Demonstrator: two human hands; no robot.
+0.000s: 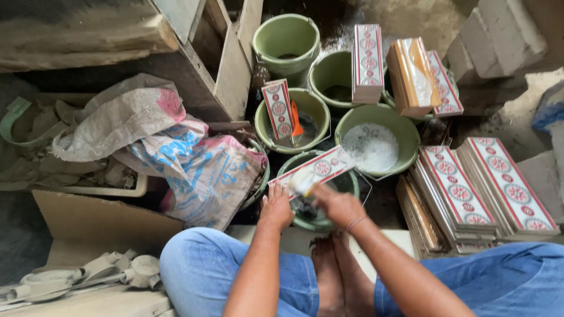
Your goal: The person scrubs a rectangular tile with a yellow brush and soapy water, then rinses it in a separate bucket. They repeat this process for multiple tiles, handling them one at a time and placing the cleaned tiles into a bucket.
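Note:
My left hand (276, 206) grips the near end of a long patterned red-and-white tile (320, 168) held over a green bucket (351, 181) between my knees. My right hand (336, 205) presses a pale, blurred sponge or brush (302, 181) against the tile's face. The lower part of the bucket is hidden behind both hands. My bare feet rest just below it.
Several green buckets stand beyond: one with foamy water (371, 145), one holding a tile and an orange trowel (295, 120). Stacks of patterned tiles (482, 188) lie at right, more rest on bucket rims (368, 56). Woven sacks (194, 164) and cardboard (88, 226) lie left.

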